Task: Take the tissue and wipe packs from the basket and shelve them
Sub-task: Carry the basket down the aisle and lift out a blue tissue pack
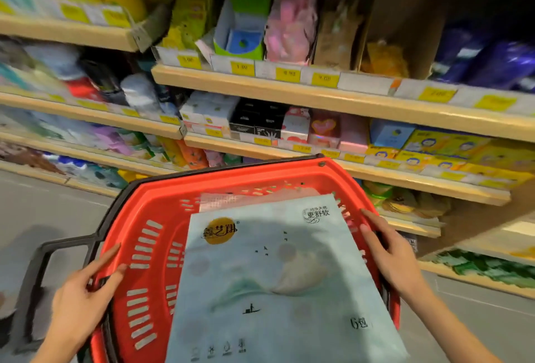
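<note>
A red plastic basket [150, 218] with black handles fills the lower middle of the head view. A large pale green tissue pack [278, 281] with an orange round logo lies on top inside it, and a pinkish pack [231, 199] peeks out beneath its far edge. My left hand [84, 296] grips the basket's left rim, fingers curled over it. My right hand [390, 252] holds the right rim, fingers resting beside the green pack's edge.
Wooden store shelves [318, 93] run across the view, packed with tissue boxes, wipes and pouches behind yellow price tags. A lower shelf [419, 186] sits just beyond the basket on the right. Grey floor [43, 206] shows at left.
</note>
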